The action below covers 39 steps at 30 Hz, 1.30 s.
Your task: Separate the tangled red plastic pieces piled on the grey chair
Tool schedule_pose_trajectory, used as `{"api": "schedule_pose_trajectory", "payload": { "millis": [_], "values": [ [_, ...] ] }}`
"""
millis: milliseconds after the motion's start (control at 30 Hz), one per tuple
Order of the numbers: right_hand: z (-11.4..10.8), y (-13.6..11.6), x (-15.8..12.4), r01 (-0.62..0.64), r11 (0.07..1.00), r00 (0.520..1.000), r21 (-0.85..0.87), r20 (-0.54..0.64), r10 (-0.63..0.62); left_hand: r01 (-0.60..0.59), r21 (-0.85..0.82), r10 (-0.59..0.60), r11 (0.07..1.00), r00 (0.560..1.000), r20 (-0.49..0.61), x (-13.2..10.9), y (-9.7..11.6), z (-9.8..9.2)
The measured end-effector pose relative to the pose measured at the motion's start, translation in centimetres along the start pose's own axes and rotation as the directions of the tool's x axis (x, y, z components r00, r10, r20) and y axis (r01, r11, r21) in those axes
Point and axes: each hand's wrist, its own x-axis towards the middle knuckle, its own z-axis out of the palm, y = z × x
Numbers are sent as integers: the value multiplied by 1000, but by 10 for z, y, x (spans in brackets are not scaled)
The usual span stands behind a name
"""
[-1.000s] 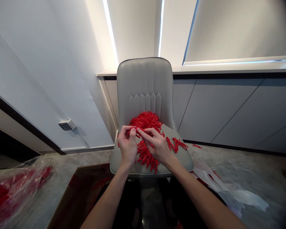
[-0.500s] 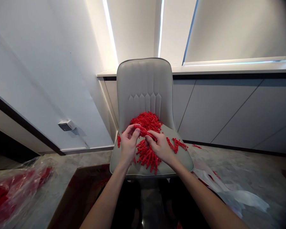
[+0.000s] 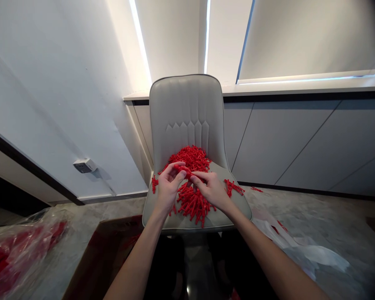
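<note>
Left hand (image 3: 167, 189) and right hand (image 3: 213, 191) pinch opposite ends of a glossy red bundle of thin strands (image 3: 188, 172), likely steadying it. Bundle's over the grey padded chair (image 3: 187, 100), apparently the worktop.

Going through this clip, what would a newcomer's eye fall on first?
The bright red heap at the back of the grey chair's seat, and a second red pile nearer its front edge. In the middle, the left hand and right hand hold a red bundle.

Bare forearms (image 3: 137, 260), bare fingers (image 3: 178, 178), black legwear (image 3: 243, 266), probably dark shoes (image 3: 176, 252)
</note>
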Motion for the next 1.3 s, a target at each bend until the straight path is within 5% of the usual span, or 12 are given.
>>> {"api": "schedule_pose_trajectory", "payload": {
  "millis": [367,700,1067,1300],
  "values": [
    [2,10,2,-52,995,999,-89,-17,51,-49,-24,44,998,981,-189,5,-6,0],
    [5,11,2,-42,987,997,-153,-75,31,-81,98,99,992,976,-192,2,-8,0],
    [11,15,2,-55,991,998,-122,17,57,-69,-154,23,986,959,-281,4,-5,1],
    [16,14,3,-28,993,1000,-116,6,29,-60,-127,23,990,960,-278,3,-5,2]
  ]
}}
